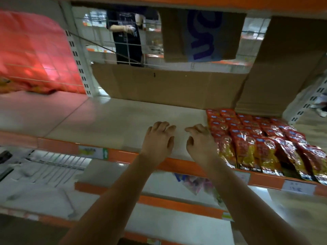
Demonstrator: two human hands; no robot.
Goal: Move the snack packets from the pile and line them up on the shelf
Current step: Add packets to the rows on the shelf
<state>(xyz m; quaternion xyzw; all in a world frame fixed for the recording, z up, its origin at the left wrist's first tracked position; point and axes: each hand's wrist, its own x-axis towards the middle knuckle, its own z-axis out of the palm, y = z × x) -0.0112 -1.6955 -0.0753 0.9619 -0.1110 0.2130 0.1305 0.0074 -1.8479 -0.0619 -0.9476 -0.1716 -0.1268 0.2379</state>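
Observation:
Red and gold snack packets (256,138) stand in several rows on the right part of the white shelf (113,121). My left hand (158,141) hovers over the bare shelf board just left of them, fingers loosely curled, holding nothing. Close beside the leftmost packets is my right hand (200,143), its fingers also loosely curled and empty. I cannot tell whether it touches a packet. No pile of packets shows in this view.
Brown cardboard (168,85) lines the back and right side of the shelf. A red bag (35,55) lies behind wire mesh at the left. A person (127,36) stands beyond the shelf. The orange shelf edge (123,155) carries price labels; lower shelves sit below.

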